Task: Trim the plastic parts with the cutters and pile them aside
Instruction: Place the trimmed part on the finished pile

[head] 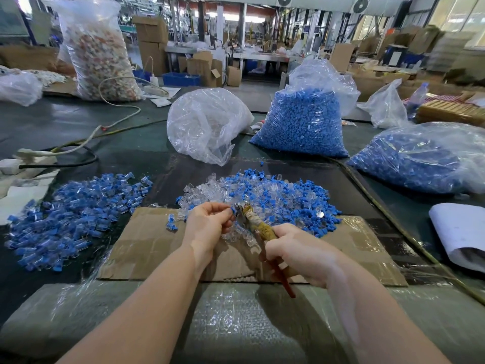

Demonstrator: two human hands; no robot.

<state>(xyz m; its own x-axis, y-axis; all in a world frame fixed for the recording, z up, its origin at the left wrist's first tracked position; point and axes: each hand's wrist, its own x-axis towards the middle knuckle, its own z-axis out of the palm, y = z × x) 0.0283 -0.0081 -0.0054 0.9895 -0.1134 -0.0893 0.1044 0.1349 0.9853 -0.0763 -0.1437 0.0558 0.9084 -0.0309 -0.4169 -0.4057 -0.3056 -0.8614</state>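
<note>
Left hand (210, 219): fingers curled, pinching a small blue plastic part (232, 210) at the tips.
Right hand (299, 252): fingers clenched round the taped handles of the cutters (258, 227), red handle end jutting out below the palm.
Cutter head: right against the pinched part, just beyond the left fingertips; blades blurred, open or closed hard to tell.
Mixed pile (267, 195): blue and clear parts heaped just beyond both sets of fingers, touching the far edge of the cardboard sheet (147, 248).
Side pile (73, 211): blue-and-clear pieces spread well to the left of the left fingers, on the dark worktop (52, 122).
Bags: two clear sacks of blue parts (301, 124) far beyond the fingers and to the right; a crumpled clear bag (204, 124) beside them.
</note>
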